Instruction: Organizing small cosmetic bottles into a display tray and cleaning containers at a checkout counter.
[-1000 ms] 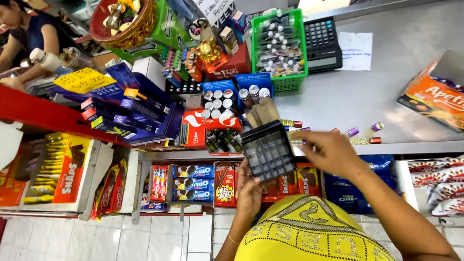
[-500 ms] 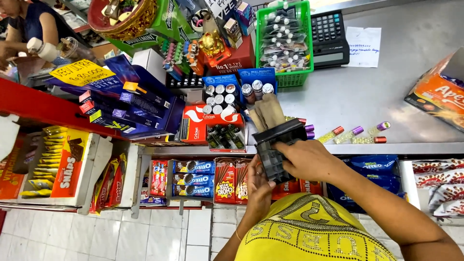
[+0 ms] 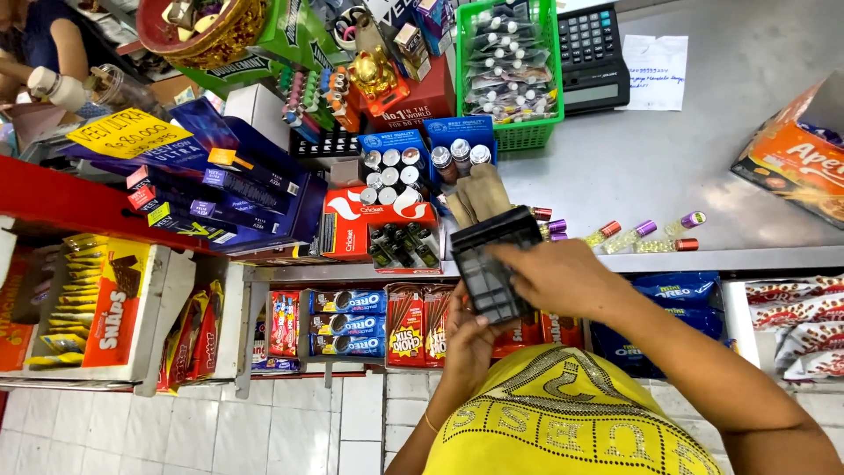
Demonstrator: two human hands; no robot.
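Note:
I hold a black tray with a grid of small compartments over the front edge of the grey counter. My left hand supports it from below at the near end. My right hand grips its right side, fingers lying across the grid. Tan stick-like pieces stand just beyond the tray's far end; I cannot tell whether they sit in it. Several small roll-on bottles with purple and red caps lie on the counter right of the tray.
A green basket, a black calculator and a paper note sit at the back. An orange carton is at right, a red lighter box and blue packs at left. Snack shelves hang below. Another person stands top left.
My right hand has slid left from beside the tray onto its grid. The tray has tilted a little and stayed over the counter edge.

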